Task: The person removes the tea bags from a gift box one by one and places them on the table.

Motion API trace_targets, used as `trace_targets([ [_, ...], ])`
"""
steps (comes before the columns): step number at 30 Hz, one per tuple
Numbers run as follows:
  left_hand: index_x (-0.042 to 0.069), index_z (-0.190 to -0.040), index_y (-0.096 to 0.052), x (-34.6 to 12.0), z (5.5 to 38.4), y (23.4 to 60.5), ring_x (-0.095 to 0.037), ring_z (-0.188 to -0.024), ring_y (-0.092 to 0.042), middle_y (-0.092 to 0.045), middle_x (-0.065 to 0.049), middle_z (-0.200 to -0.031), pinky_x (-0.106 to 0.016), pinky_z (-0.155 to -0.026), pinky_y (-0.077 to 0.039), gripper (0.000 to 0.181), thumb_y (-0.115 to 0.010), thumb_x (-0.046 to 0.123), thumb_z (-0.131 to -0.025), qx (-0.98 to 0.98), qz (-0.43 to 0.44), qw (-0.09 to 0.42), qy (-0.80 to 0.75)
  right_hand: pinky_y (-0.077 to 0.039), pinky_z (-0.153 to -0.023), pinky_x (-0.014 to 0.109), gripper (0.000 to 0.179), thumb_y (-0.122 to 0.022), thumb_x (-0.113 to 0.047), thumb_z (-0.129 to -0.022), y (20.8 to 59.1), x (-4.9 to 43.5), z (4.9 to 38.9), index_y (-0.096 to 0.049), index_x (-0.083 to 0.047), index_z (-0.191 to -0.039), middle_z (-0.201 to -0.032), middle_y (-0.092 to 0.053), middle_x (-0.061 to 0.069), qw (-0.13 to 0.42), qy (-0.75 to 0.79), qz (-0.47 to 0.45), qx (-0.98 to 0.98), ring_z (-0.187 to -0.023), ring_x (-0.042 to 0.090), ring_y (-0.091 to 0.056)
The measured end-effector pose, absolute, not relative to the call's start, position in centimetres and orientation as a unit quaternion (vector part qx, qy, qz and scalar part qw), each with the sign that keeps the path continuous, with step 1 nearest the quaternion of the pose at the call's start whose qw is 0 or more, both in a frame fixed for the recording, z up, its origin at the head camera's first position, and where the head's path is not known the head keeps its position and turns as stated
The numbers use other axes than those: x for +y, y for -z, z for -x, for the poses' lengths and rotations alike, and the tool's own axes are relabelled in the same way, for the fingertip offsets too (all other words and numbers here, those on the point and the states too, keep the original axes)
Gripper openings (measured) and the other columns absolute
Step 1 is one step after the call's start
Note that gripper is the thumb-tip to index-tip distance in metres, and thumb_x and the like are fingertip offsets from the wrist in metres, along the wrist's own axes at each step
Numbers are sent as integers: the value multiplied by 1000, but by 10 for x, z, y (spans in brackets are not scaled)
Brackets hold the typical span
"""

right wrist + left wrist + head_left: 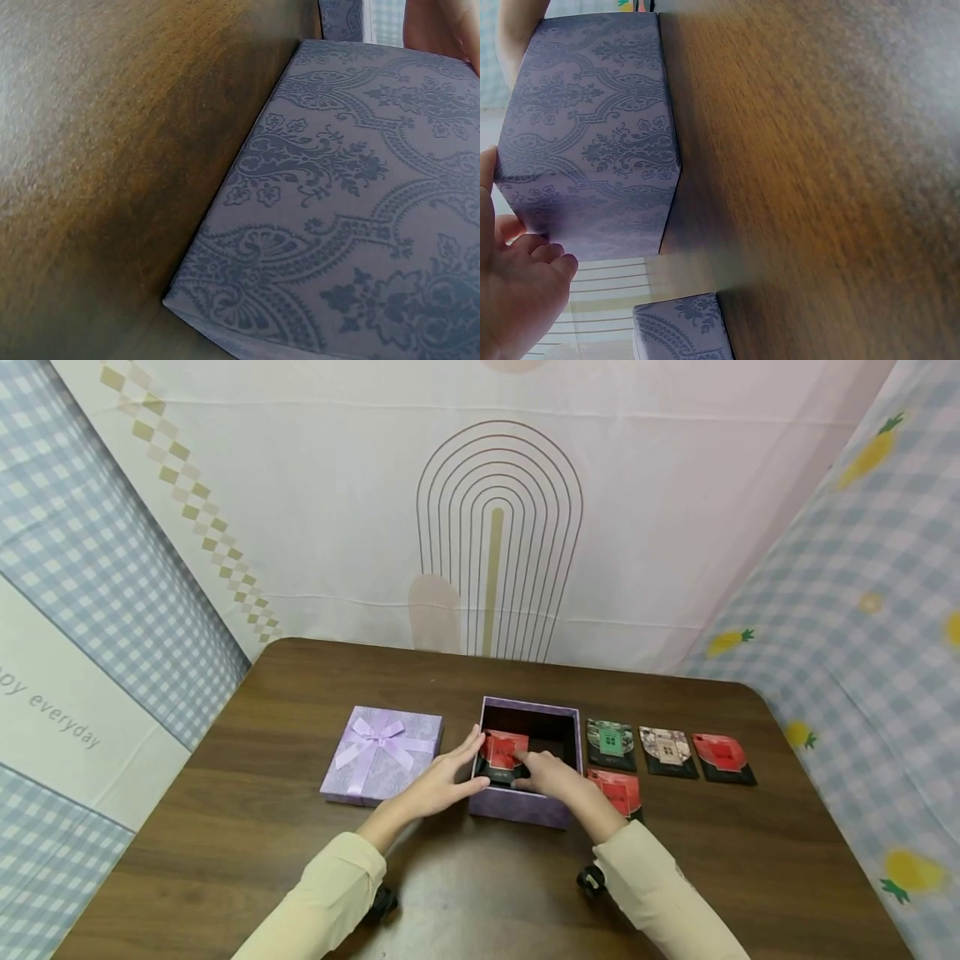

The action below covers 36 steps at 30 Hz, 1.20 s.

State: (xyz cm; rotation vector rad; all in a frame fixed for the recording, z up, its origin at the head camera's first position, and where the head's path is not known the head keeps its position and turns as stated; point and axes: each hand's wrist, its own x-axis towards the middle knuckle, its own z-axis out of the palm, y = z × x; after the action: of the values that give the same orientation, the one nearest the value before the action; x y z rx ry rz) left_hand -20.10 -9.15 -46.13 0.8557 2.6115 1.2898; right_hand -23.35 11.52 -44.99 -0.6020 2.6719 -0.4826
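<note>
Boxed packet (501, 752): one, red, inside one open box (519, 807), toward nine o'clock
Right hand (553, 777): at boxed packet; cannot tell grip
Left hand (442, 781): spread wide against open box
Other packets (667, 752): four, from three to four o'clock
Lid (382, 752): one, nine o'clock

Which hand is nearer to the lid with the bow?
Left. The left hand is at the left edge of the box, beside the lid; the right hand reaches into the box, farther away.
</note>
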Motion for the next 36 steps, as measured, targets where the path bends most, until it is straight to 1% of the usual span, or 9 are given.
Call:
trace_targets([
  [2,0,-143,-23,-92,201,461,-30,-134,-24,-12,-15,-150,-46,-107,-24,69,-59,22,-89,860,-281,52,-423,-44,-92,42,48,-67,-16,-83,451,115,234,-52,3,-124,-116,-60,19,182,184,215,942,-108,31,-56],
  [9,-2,-142,-23,-92,201,462,-31,-133,-25,-13,-16,-150,-47,-106,-24,68,-59,23,-89,861,-283,53,-420,-45,-90,42,48,-67,-14,-82,452,116,233,-52,5,-124,-112,-63,17,169,214,211,939,-105,30,-57],
  [17,1,-143,-24,-91,201,461,-30,-133,-25,-12,-14,-151,-47,-106,-25,68,-58,23,-89,861,-282,52,-420,-42,-93,44,53,-66,-17,-83,451,115,233,-48,7,-126,-117,-59,20,192,220,196,936,-109,31,-55],
  [22,0,-143,-24,-91,200,461,-30,-133,-26,-12,-14,-150,-46,-106,-25,68,-59,23,-89,861,-282,51,-420,-44,-91,44,52,-65,-18,-84,451,114,234,-48,6,-127,-116,-59,20,191,229,200,933,-106,31,-56],
  [28,1,-143,-23,-91,200,461,-31,-133,-25,-13,-17,-150,-47,-106,-25,68,-59,23,-89,860,-285,52,-421,-42,-93,45,56,-65,-20,-85,451,114,234,-45,7,-129,-119,-57,21,207,228,198,931,-110,32,-54],
  [31,0,-143,-23,-91,200,461,-31,-133,-26,-13,-18,-150,-47,-106,-25,68,-58,22,-89,859,-287,50,-421,-42,-93,45,56,-65,-20,-84,452,115,235,-45,8,-128,-118,-57,22,204,232,200,930,-109,33,-54],
  [36,0,-143,-24,-91,200,461,-30,-133,-26,-13,-16,-150,-46,-107,-25,68,-59,22,-89,859,-285,49,-421,-40,-94,45,57,-65,-19,-84,452,116,235,-44,10,-128,-119,-56,23,181,251,196,931,-112,34,-52],
])
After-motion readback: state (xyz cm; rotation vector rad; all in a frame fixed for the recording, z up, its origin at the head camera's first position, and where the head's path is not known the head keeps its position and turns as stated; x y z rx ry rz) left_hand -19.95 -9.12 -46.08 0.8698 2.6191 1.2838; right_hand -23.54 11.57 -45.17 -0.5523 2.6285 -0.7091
